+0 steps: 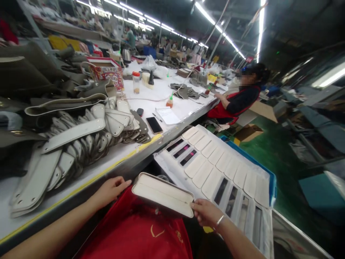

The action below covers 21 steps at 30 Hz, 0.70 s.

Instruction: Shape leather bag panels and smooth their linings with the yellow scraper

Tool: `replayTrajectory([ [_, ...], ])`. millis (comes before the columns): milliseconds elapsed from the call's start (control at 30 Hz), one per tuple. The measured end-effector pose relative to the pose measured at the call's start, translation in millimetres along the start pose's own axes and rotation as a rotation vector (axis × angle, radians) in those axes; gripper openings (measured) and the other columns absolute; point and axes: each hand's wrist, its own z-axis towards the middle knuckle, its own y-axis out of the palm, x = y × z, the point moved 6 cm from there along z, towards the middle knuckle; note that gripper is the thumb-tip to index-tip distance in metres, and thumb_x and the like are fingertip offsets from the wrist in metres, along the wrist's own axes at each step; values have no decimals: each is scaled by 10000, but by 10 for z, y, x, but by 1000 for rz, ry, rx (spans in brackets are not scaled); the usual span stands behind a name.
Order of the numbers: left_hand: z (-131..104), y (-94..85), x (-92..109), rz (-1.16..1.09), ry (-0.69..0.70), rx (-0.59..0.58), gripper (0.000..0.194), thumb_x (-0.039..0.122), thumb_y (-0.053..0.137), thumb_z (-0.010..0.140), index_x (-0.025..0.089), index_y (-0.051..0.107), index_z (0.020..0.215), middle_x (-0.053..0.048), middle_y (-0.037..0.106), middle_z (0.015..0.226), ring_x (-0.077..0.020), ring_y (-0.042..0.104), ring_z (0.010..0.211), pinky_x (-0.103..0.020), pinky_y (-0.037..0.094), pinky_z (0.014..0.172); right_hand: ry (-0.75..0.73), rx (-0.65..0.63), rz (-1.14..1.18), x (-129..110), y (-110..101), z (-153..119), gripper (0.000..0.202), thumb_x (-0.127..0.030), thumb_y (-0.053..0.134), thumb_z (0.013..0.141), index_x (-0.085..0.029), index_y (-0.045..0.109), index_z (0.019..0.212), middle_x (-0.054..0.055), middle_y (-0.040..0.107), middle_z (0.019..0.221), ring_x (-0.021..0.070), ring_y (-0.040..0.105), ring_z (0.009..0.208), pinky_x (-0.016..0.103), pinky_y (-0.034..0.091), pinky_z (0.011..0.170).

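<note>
A long, shallow case (163,194) with rounded corners, a cream inner face and a dark outer edge is tilted above my red apron. My right hand (207,213) grips its right end, thumb on top and the other fingers partly hidden behind. Just off the case's left end is my left hand (114,189), its fingers loosely bent, with nothing visible in them. Beyond the case, a tray (159,158) carries rows of cream panels (211,180) and several dark slots. To the left on the workbench, grey-white straps with metal studs (74,135) are heaped.
The white bench (126,151) has a yellow-taped edge. On it lie a phone (154,125), a notepad (168,116), a glue bottle (169,102), a red-lidded jar (136,82) and a patterned box (107,72). A seated co-worker (239,97) is farther along. Cartons (249,133) stand on the green floor.
</note>
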Motion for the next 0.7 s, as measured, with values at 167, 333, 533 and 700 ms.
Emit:
replayTrajectory([
  [167,-50,285,14,-25,-70,-141,483,635,581,646,173,476,550,55,399,427,-127,432,391,-223,310,368,-444,435,-614,-665,41,-407,206,-370,488,854,-171,503,909,29,591,695,158,565,593,296,436,577],
  [333,-92,408,118,-84,-154,-227,524,663,526,632,149,529,531,22,463,406,-118,428,343,-237,329,369,-944,261,-965,-1289,1152,-615,209,-278,428,892,-188,616,901,62,645,941,180,594,874,285,428,778],
  [533,-97,411,221,-83,-247,-238,411,538,497,635,163,486,468,13,459,371,-99,409,312,-221,319,344,-696,168,-1114,-1558,1697,-210,346,-453,524,792,-155,666,895,123,694,892,254,645,850,333,480,720],
  [700,5,377,209,-9,-285,-281,392,478,494,652,165,475,417,13,430,338,-97,365,265,-229,290,298,-648,113,-1149,-1635,1722,-135,460,-473,571,739,-113,653,1013,176,673,1005,304,628,952,382,493,774],
])
